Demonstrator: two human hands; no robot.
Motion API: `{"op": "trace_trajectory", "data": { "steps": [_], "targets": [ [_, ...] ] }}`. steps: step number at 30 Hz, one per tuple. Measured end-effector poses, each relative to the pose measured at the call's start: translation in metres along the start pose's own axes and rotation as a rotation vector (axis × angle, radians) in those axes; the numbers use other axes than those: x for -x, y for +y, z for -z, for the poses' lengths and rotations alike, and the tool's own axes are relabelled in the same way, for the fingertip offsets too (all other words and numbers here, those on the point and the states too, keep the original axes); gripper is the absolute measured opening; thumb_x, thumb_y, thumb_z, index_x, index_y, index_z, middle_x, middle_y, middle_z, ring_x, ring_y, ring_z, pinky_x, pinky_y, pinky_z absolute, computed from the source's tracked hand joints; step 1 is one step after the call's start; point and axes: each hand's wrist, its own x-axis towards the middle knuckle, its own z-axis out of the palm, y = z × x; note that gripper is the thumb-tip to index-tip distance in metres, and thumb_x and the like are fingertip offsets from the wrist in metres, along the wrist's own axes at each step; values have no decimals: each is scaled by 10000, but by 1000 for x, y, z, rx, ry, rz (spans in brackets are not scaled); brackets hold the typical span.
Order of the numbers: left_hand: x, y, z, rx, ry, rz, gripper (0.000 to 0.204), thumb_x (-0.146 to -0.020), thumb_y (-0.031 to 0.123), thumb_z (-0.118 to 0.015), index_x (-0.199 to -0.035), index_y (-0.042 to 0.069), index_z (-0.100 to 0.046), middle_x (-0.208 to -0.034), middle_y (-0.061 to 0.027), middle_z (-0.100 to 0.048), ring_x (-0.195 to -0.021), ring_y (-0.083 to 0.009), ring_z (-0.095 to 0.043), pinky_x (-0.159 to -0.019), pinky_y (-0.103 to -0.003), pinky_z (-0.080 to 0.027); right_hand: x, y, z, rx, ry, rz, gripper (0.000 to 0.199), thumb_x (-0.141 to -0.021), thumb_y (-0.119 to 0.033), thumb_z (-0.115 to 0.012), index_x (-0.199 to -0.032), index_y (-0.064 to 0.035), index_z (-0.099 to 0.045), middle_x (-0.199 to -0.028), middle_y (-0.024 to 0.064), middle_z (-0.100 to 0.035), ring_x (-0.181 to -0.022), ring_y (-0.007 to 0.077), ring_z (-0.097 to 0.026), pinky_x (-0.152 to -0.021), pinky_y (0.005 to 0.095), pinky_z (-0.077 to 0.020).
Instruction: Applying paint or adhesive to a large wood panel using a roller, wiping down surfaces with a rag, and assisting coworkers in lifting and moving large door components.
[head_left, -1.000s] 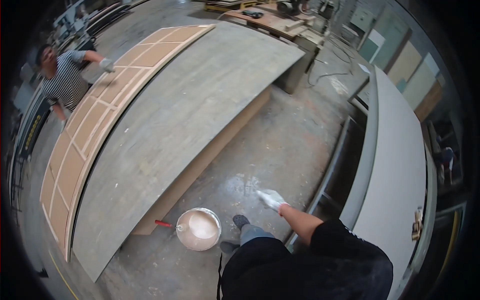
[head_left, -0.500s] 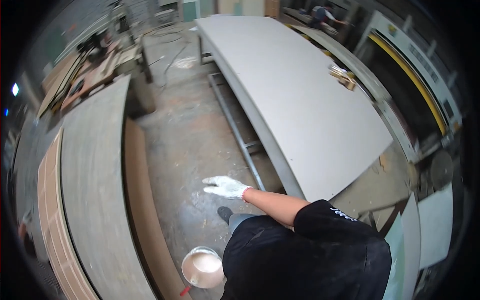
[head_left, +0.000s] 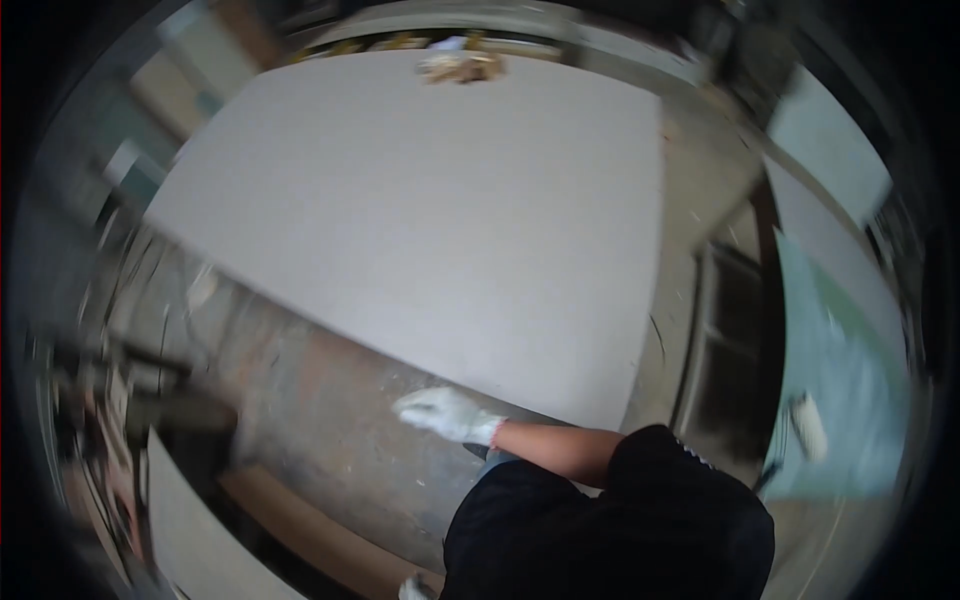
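My right hand [head_left: 448,415], in a white knit glove with a red cuff edge, reaches left across my body. Its fingers stretch out close together, and nothing shows in them. Just beyond it lies the near edge of a large pale grey board [head_left: 450,230], raised above the floor; in the picture the glove slightly overlaps that edge, and I cannot tell whether they touch. At the bottom edge a small whitish shape [head_left: 415,587] looks like part of my gloved left hand, mostly cut off and blurred. A blurred brownish bundle [head_left: 462,67] lies on the board's far edge.
To the right, a white paint roller [head_left: 808,428] rests on a pale green sheet [head_left: 840,370]. A dark metal frame [head_left: 725,330] stands between that sheet and the board. Lower left are stacked panels [head_left: 205,530], with a brown panel edge [head_left: 310,535] beside the concrete floor [head_left: 330,400].
My view has swung to the right, so the board now lies across in front of me and the roller has come into view. The white bucket is no longer seen. My right hand stays outstretched.
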Motion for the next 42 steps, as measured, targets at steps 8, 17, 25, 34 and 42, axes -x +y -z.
{"op": "trace_trajectory", "data": {
  "steps": [8,17,25,34,42],
  "targets": [
    [-223,289,97,446,-647,-591,232,-896,167,-696,-1033,-19,-723,-961,-91,-720,-949,-227,-667,-877,-374,-530,29,-35,-29,46,157,406,471,-943,-364,-670,-1245,-4,-702,-1286,192,-691,-1191,347,-658,-1062,416,-492],
    [-198,417,63,381,-1556,-869,529,-750,409,-843,-991,-51,-741,-892,-183,-722,-816,-319,-693,-760,-414,-556,139,-43,-42,-545,511,297,562,-1053,-345,-555,-1455,46,-519,-1073,109,-718,-861,147,-680,-705,265,-543],
    [-133,419,-3,213,-2036,-760,452,-724,332,-823,-851,-91,-729,-859,-228,-713,-706,-374,-688,-636,-487,-590,223,-18,-105,-686,1051,585,372,-1068,-382,-539,-1064,-38,-679,-666,-11,-599,-580,62,-540,-514,261,-448],
    [54,431,-110,-46,-2147,-908,365,-901,316,-679,-767,-3,-562,-603,-82,-544,-494,-172,-487,-469,-319,-412,362,24,-112,-882,1709,884,386,-1025,-361,-618,-957,7,-715,-795,37,-674,-664,84,-575,-573,269,-472],
    [153,393,-238,-871,-2325,-840,288,-902,244,-677,-793,-21,-649,-726,-100,-624,-605,-178,-558,-585,-305,-456,454,121,-203,-774,2462,218,542,-1006,-517,-543,-958,-19,-752,-842,73,-742,-811,196,-682,-776,400,-545]
  ]
}}
